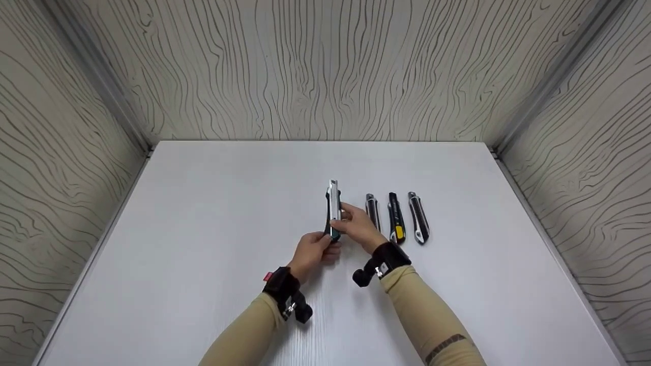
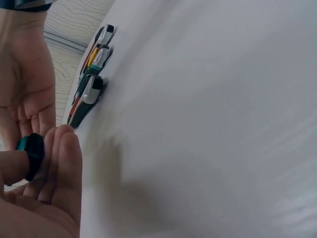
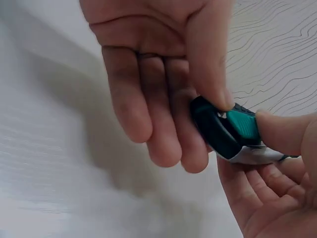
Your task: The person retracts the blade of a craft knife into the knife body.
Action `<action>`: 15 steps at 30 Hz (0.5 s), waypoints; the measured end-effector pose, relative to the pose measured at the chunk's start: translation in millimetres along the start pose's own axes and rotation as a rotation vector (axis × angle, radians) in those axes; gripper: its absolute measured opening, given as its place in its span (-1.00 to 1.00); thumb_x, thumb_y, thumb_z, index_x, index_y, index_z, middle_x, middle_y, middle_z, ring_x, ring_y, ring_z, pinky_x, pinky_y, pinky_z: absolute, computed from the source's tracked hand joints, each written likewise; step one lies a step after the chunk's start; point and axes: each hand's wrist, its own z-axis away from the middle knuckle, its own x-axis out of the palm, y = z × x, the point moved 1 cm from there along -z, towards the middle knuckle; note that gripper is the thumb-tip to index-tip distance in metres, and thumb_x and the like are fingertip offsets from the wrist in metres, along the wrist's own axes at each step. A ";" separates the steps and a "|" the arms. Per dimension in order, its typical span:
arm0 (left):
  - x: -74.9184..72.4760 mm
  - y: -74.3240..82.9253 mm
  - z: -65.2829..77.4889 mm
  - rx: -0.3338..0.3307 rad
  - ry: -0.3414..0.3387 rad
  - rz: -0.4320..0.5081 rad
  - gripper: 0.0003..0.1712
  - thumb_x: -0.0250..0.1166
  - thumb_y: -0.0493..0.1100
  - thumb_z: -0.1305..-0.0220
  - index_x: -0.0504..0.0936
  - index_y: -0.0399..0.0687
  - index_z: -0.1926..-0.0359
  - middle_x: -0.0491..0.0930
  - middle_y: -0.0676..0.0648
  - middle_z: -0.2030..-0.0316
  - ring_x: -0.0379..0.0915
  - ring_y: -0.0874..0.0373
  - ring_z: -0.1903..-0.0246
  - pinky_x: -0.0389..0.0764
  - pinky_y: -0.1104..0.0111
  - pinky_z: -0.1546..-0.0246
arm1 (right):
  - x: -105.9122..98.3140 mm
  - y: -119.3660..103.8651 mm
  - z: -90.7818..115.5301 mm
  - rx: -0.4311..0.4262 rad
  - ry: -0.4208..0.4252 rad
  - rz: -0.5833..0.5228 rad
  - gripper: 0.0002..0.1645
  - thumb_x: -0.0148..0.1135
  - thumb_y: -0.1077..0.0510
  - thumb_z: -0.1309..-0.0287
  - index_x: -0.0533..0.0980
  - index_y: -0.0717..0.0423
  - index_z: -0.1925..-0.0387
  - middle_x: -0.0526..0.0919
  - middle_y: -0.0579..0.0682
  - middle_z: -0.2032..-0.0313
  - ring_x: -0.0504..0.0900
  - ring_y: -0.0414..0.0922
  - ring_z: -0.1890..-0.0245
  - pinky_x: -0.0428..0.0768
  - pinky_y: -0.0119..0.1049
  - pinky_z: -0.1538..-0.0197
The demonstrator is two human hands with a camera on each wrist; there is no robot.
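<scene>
Both hands hold a utility knife (image 1: pixel 333 203), silver and black with a teal slider (image 3: pixel 243 125), above the table. My left hand (image 1: pixel 308 251) pinches its near end between thumb and fingers. Higher along the body, my right hand (image 1: pixel 360 227) grips it with the thumb on the near face. The left wrist view shows only the knife's dark teal end (image 2: pixel 34 153); the rest is hidden by the hands. No blade is visible. Right of the hands lie a dark and silver utility knife (image 1: pixel 373 208), a black one with a yellow slider (image 1: pixel 396 218) and another dark and silver one (image 1: pixel 418 218).
The white table (image 1: pixel 229 203) carries the three lying knives in a row, close to the right wrist. Wood-grain panels (image 1: pixel 305 71) stand behind and at both sides. Each wrist wears a black strap with a small camera (image 1: pixel 363 277).
</scene>
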 end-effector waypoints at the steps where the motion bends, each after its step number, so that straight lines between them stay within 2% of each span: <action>1: -0.3 0.2 0.4 -0.001 -0.006 -0.010 -0.63 -0.06 -0.26 -0.49 0.47 -0.54 -0.04 0.63 -0.43 0.13 0.65 0.06 0.28 0.70 0.16 0.12 | -0.7 1.2 0.1 0.005 0.012 0.007 -0.24 0.27 0.29 -0.16 0.25 0.25 -0.38 0.63 0.24 0.00 0.67 -0.02 0.12 0.65 -0.18 -0.02; 5: -0.2 0.6 0.6 -0.020 -0.037 -0.066 -0.62 -0.05 -0.23 -0.49 0.48 -0.53 -0.03 0.64 -0.33 0.24 0.59 0.09 0.37 0.65 0.28 0.31 | -3.5 5.2 1.5 0.008 0.032 0.018 -0.27 0.30 0.27 -0.14 0.31 0.24 -0.35 0.64 0.20 0.12 0.66 -0.10 0.29 0.70 -0.23 0.12; 9: 1.3 1.6 -1.7 -0.036 -0.057 -0.165 -0.61 0.00 -0.18 -0.47 0.54 -0.50 0.03 0.62 -0.23 0.36 0.51 0.12 0.47 0.57 0.34 0.44 | -6.4 7.7 2.7 0.019 0.040 0.005 -0.34 0.29 0.31 -0.13 0.36 0.32 -0.28 0.65 0.22 0.15 0.66 -0.08 0.30 0.70 -0.24 0.16; 12: 1.8 2.8 -2.7 -0.041 -0.063 -0.245 -0.60 0.03 -0.15 -0.45 0.58 -0.46 0.06 0.66 -0.29 0.35 0.56 0.10 0.47 0.62 0.30 0.45 | -9.1 10.2 3.4 0.043 0.049 -0.019 -0.37 0.30 0.32 -0.12 0.38 0.34 -0.25 0.66 0.25 0.13 0.68 0.01 0.25 0.70 -0.25 0.16; 15: 1.0 3.7 -2.5 -0.062 -0.086 -0.274 -0.62 0.04 -0.15 -0.45 0.59 -0.44 0.05 0.68 -0.36 0.28 0.61 0.06 0.42 0.67 0.24 0.38 | -11.4 13.5 3.6 0.054 0.064 -0.019 -0.40 0.30 0.30 -0.14 0.40 0.34 -0.23 0.66 0.29 0.09 0.69 0.05 0.19 0.69 -0.24 0.16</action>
